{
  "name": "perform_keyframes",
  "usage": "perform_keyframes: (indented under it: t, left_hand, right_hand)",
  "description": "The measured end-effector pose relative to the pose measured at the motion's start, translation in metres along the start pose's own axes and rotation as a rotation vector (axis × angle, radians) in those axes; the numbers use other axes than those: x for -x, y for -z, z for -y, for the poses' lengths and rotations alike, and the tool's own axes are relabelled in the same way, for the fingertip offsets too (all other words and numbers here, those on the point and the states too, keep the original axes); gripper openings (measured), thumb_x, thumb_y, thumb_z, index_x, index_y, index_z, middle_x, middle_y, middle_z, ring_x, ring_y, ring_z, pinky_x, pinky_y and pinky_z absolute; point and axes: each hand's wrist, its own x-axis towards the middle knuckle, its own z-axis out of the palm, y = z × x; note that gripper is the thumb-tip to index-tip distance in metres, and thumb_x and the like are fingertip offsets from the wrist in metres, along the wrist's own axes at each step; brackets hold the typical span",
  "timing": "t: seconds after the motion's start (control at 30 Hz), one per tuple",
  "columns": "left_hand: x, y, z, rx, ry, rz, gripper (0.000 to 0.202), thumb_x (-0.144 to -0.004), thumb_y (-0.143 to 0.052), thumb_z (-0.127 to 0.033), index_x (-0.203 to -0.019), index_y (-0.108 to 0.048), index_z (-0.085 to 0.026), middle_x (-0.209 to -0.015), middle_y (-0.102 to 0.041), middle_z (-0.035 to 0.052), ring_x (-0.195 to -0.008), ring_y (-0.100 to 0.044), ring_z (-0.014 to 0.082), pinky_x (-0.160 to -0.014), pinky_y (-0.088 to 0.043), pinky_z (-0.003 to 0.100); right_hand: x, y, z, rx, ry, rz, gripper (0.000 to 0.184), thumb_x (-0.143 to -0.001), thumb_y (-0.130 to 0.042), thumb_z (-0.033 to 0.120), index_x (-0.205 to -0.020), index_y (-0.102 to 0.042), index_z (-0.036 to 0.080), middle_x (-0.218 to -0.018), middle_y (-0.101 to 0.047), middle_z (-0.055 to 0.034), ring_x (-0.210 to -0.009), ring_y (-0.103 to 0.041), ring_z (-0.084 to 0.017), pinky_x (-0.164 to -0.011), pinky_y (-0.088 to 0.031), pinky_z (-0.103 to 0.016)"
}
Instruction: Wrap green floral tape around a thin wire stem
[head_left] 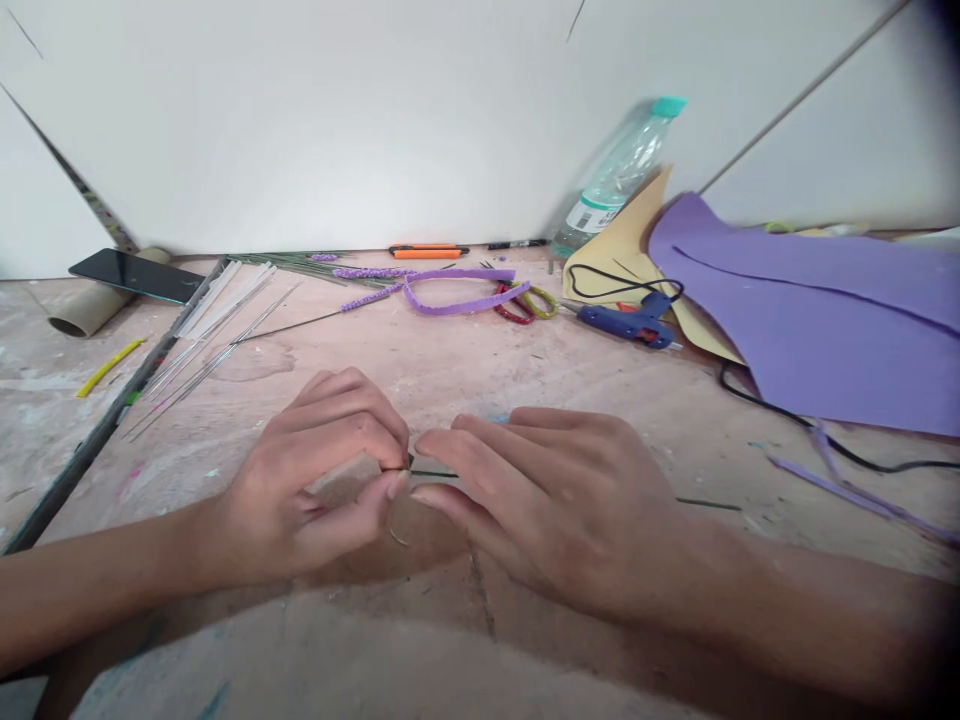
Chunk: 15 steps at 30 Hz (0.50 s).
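Pinching wire (431,472) between both grips.

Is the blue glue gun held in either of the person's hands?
No: the blue glue gun lies on the table beyond both hands, while the left hand and right hand pinch a thin dark wire.

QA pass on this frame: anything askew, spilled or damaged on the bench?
Nothing spilled. The water bottle leans tilted against the wall instead of standing. The work surface is stained and cracked. Both hands, left hand and right hand, pinch a thin green wire.
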Motion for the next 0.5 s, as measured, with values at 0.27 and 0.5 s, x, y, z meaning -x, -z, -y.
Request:
perform_keyframes:
  t: [0.27,0.5]
  left_hand:
    - [-0.0011,0.0010,0.0015,-0.051,-0.042,-0.009,0.011,-0.085,-0.066,-0.009,-0.083,-0.060,-0.018,-0.078,-0.067,0.0044,-0.075,-0.057,0.0183,-0.068,-0.043,0.039]
    - [-0.0017,0.0023,0.0003,-0.105,-0.038,0.009,0.011,-0.086,-0.066,-0.013,-0.083,-0.058,-0.021,-0.078,-0.067,0.0030,-0.073,-0.057,0.0187,-0.068,-0.040,0.041]
  right_hand:
    - [-0.0026,0.0064,0.0024,-0.099,-0.004,-0.009,0.025,-0.097,-0.044,0.003,-0.079,-0.054,0.018,-0.066,-0.056,0.0038,-0.050,-0.038,-0.012,-0.054,-0.030,-0.028]
    - [-0.0011,0.0067,0.0039,-0.098,-0.009,-0.001,0.025,-0.096,-0.044,0.003,-0.079,-0.057,0.017,-0.063,-0.052,0.0043,-0.050,-0.036,-0.012,-0.054,-0.029,-0.028]
